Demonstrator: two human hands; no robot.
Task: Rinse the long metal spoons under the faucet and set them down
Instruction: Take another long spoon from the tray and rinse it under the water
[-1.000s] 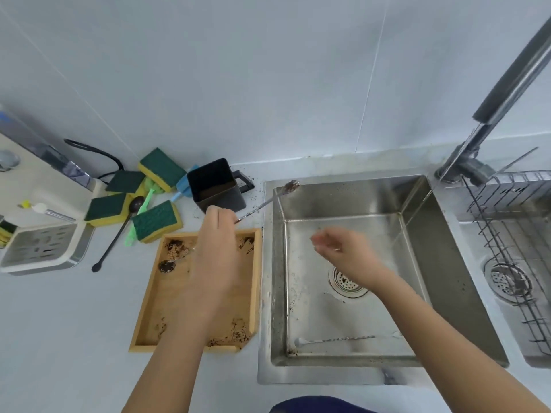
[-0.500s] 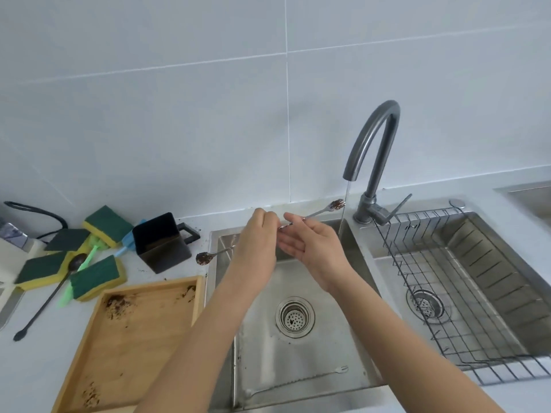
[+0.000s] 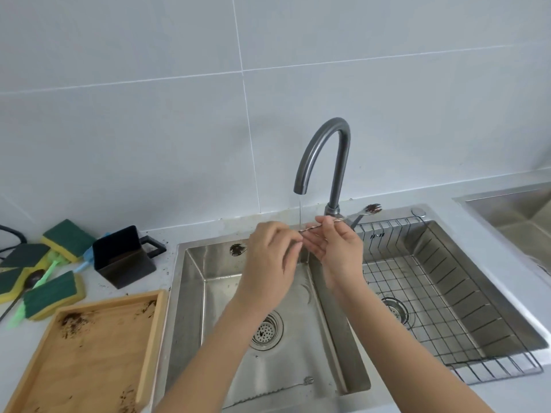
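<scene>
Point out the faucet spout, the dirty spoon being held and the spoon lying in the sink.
faucet (image 3: pixel 325 138): head view, on the curved neck.
held spoon (image 3: pixel 372 208): head view, on its dirty bowl.
spoon in the sink (image 3: pixel 308 380): head view, on its bowl end.

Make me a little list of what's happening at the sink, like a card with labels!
spoon: long metal spoon held across the water stream, both ends dirty
left hand: left hand grips one part of the handle
right hand: right hand pinches the handle
faucet: faucet running thinly
sink: sink, another spoon lying inside
tray: tray with dark crumbs
rack: rack in the other basin
</scene>
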